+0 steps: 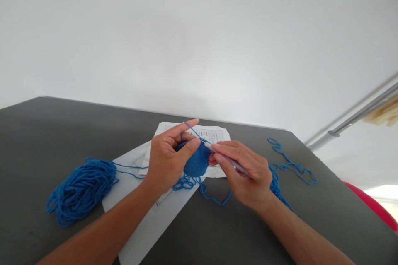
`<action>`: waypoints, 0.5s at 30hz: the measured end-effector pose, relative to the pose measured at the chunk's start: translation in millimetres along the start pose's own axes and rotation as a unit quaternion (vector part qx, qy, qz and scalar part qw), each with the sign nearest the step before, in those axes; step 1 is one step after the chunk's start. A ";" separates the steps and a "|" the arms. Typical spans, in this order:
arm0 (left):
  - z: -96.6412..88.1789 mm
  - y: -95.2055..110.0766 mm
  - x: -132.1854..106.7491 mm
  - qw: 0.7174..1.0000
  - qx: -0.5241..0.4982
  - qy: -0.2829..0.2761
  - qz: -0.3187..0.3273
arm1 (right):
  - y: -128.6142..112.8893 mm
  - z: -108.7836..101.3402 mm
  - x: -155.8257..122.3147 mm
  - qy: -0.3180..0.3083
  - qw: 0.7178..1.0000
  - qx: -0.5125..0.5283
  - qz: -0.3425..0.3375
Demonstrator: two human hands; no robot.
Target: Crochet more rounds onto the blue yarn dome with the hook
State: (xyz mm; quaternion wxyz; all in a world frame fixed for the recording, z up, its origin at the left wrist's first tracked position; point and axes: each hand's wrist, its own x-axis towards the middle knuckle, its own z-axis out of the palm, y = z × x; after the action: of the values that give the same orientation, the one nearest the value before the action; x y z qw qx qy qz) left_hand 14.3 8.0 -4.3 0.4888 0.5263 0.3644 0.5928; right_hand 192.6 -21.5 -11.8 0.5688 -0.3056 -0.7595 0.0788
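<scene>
- Blue crocheted piece (196, 165): held just below the centre of the frame, between the two hands, its rounded face with ringed stitches turned toward the viewer.
- The relation that matters: the crochet hook (228, 160) runs slantwise from lower right to upper left, its tip meeting the piece's top edge close by the left thumb.
- Left hand (166, 158): on the piece's left side, pinching its upper edge with the thumb; the index finger stretches toward the upper right, a blue strand (193, 130) running from it down to the hook tip.
- Right hand (247, 169): right of the piece, thumb and fingers closed around the hook's handle; fingertips lie at the piece's right edge, though whether they touch it I cannot tell.
- Nearer hand: the left, which overlaps the piece; the right reaches it mainly through the hook.
- Under and around: paper sheets (149, 232) beneath the hands, a yarn skein (82, 192) at lower left.
</scene>
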 end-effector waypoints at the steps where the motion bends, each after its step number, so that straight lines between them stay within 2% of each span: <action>1: 0.2 -0.1 0.1 0.999 -0.034 -0.003 -0.014 | -1.0 0.8 -1.5 0.001 1.000 -0.015 -0.007; 7: 3.6 7.6 1.4 0.972 -0.207 -0.012 -0.111 | -6.4 7.1 -9.7 0.001 0.984 -0.153 -0.093; 11: 2.1 12.2 1.9 0.960 -0.229 -0.019 -0.157 | -7.9 7.9 -12.8 -0.007 0.971 -0.202 -0.131; 15: -2.0 13.8 2.4 0.957 -0.231 -0.037 -0.173 | -6.6 2.7 -14.7 -0.025 0.963 -0.215 -0.160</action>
State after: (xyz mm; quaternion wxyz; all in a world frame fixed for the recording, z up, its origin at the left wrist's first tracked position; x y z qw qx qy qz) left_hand 9.8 7.0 9.0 0.7052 0.3497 0.2844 0.5473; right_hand 190.1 -34.3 -21.6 0.4759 -0.2933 -0.8114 -0.1708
